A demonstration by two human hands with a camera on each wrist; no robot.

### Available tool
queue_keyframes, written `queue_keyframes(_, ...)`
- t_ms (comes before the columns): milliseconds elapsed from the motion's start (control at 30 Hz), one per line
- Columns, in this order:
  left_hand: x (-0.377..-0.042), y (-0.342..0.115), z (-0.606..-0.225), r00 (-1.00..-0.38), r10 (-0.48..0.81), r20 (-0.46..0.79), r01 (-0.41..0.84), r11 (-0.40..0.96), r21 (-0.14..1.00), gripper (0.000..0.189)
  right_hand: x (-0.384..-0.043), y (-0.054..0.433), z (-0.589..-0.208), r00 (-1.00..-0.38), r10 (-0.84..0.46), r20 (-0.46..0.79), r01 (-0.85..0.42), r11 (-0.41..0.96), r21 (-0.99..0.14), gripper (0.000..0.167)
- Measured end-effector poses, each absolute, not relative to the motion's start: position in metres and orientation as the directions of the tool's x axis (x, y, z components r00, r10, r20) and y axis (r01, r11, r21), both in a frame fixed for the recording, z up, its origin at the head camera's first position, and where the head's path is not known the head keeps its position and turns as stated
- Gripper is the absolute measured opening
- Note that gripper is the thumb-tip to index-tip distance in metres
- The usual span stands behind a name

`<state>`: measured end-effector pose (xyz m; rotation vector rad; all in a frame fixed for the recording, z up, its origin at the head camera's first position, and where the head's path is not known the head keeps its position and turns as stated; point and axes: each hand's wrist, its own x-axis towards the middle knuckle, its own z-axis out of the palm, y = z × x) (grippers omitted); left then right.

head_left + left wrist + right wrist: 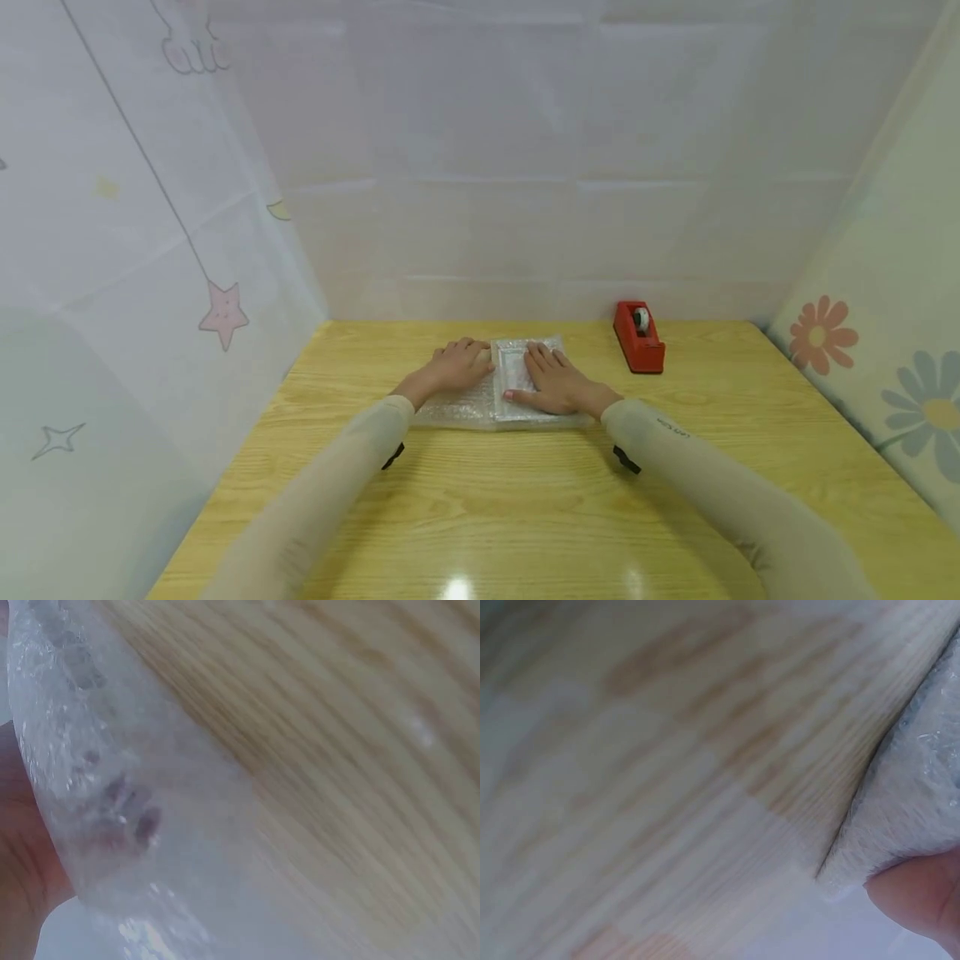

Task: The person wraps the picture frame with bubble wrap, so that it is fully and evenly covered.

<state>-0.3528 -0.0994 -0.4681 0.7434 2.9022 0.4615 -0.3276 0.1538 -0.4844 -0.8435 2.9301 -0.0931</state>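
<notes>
A sheet of clear bubble wrap [456, 410] lies on the wooden table, and its right part covers a flat, pale, rectangular frame-like object [513, 367]. My left hand [459, 367] rests on the left part of the wrap, its fingers pointing away and to the right. On the wrapped rectangle my right hand [553, 385] lies flat with fingers spread and thumb out to the left. The left wrist view shows wrap [180, 825] in front of part of the left hand. In the right wrist view, the thumb [915, 896] touches the wrap's edge.
A red tape dispenser [640, 340] with a roll of tape stands at the back right of the wooden table [480, 500]. Pale sheets with printed stars and flowers hang on the left and right, with a plain pale sheet [480, 167] behind the table.
</notes>
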Motion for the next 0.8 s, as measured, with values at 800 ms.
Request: queue_keyframes(800, -0.331, -0.165, -0.453, -0.868, 0.430, -0.249, 0.150, 0.705, 0.693, 0.042, -0.328, 0.158, -0.482, -0.827, -0.558, -0.066, -0.550, 0.828, -0.108, 0.111)
